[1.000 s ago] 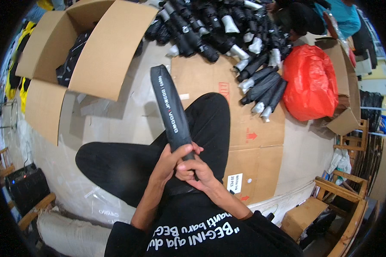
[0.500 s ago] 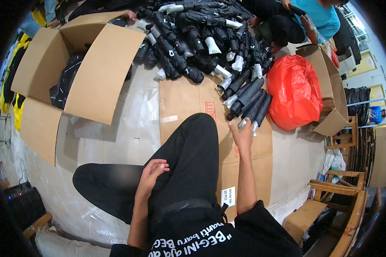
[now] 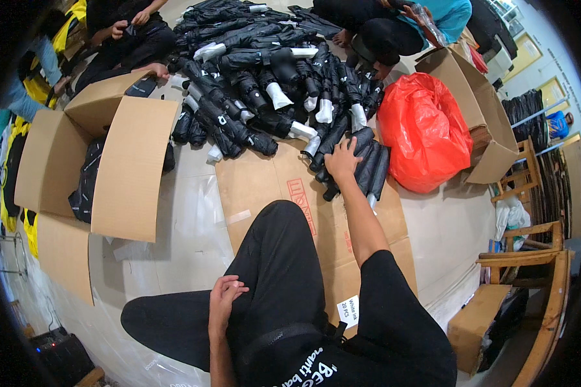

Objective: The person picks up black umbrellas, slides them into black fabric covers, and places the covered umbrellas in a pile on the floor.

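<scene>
My right hand (image 3: 344, 159) reaches forward with its fingers spread over a row of folded black umbrellas (image 3: 371, 169) at the near right edge of a large heap. It touches them from above and is not closed round any one. Over my lap, my left hand (image 3: 226, 293) hangs loosely, its fingers slightly bent and nothing visible in it. The heap of folded black umbrellas (image 3: 239, 97) spreads across the far middle, many with white wrapping on their handles. A flattened cardboard sheet (image 3: 265, 180) lies under its near edge.
An open cardboard box (image 3: 126, 171) with black items inside stands at left. To the right are a full red plastic bag (image 3: 426, 132), another carton (image 3: 478, 109) and wooden frames (image 3: 529, 258). Two people sit beyond the heap, one person's hands (image 3: 129, 26) at far left.
My right hand has moved from the near ends of the umbrellas forward onto their tops. The view has shifted, bringing more of the far-left person into sight. My left hand stays over my lap.
</scene>
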The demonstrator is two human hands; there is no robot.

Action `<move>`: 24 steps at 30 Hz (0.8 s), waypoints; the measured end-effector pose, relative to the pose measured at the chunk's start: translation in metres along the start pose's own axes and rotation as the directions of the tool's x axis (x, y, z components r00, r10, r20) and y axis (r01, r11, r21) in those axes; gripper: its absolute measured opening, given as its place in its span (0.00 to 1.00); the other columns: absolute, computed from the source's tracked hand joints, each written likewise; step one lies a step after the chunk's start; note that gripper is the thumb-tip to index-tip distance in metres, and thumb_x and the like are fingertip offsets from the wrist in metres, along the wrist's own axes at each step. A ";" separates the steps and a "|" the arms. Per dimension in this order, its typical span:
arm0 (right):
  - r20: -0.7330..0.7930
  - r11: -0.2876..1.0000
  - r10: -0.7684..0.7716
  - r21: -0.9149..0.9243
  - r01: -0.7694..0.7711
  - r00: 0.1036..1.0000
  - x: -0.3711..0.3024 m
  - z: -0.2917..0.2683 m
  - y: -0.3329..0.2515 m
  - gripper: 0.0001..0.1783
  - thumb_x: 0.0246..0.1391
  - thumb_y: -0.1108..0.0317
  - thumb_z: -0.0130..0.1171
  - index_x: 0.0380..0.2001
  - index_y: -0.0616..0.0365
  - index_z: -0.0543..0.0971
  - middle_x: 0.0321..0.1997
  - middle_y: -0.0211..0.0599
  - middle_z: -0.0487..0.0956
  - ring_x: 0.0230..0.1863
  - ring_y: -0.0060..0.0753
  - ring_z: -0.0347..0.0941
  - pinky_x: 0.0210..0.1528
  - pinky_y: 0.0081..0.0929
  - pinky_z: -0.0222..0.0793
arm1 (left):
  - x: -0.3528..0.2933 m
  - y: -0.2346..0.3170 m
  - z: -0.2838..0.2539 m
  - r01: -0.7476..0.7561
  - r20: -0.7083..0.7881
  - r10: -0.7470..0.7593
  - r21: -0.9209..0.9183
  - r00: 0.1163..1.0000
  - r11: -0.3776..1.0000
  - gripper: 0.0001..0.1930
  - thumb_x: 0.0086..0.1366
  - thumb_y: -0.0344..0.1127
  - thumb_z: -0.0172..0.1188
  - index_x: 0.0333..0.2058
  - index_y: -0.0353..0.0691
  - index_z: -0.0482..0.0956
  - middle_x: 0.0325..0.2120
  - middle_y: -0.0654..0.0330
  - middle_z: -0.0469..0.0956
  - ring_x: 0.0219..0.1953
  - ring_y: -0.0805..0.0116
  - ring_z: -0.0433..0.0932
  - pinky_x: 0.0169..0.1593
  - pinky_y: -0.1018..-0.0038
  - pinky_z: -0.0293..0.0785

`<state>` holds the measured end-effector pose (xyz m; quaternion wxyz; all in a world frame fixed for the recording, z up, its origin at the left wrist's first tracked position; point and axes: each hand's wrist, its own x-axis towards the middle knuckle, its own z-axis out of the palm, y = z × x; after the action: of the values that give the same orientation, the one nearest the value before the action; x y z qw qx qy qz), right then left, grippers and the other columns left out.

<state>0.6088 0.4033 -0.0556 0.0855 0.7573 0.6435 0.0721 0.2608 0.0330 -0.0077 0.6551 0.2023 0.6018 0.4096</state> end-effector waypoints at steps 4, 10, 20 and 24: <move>-0.103 0.994 -0.100 0.043 0.105 0.990 -0.041 0.015 0.018 0.32 0.54 0.57 0.58 0.61 0.59 0.70 0.70 0.48 0.61 0.77 0.61 0.42 0.48 0.62 0.79 | -0.003 0.003 -0.001 0.003 -0.045 -0.003 -0.011 0.999 1.000 0.15 0.71 0.34 0.57 0.52 0.31 0.73 0.40 0.51 0.79 0.42 0.61 0.83 0.53 0.68 0.76; -0.070 0.998 -0.066 -0.026 0.064 0.995 -0.058 0.030 0.066 0.24 0.58 0.55 0.56 0.49 0.65 0.77 0.63 0.49 0.67 0.72 0.56 0.55 0.61 0.68 0.66 | 0.001 0.002 -0.001 -0.005 -0.016 0.005 -0.005 1.000 1.000 0.15 0.71 0.34 0.57 0.52 0.32 0.73 0.38 0.53 0.80 0.42 0.63 0.83 0.52 0.70 0.76; -0.234 0.967 -0.135 0.183 0.179 0.963 0.001 0.024 -0.013 0.31 0.55 0.50 0.57 0.58 0.54 0.71 0.65 0.53 0.68 0.58 0.52 0.73 0.59 0.56 0.69 | 0.004 0.000 0.001 0.016 -0.040 -0.015 0.015 0.999 1.000 0.15 0.71 0.34 0.56 0.52 0.33 0.73 0.39 0.53 0.79 0.40 0.63 0.83 0.51 0.71 0.77; -0.158 0.994 -0.111 0.004 0.113 0.981 -0.006 0.038 0.006 0.29 0.52 0.52 0.61 0.53 0.56 0.72 0.61 0.57 0.69 0.52 0.50 0.77 0.44 0.45 0.79 | 0.002 -0.004 -0.003 -0.006 -0.044 0.005 -0.037 0.999 0.999 0.15 0.71 0.34 0.56 0.52 0.32 0.73 0.39 0.51 0.78 0.41 0.61 0.83 0.52 0.69 0.78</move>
<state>0.6219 0.3953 -0.0912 0.0333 0.7124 0.6902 0.1224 0.2590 0.0320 -0.0125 0.6445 0.1827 0.6076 0.4267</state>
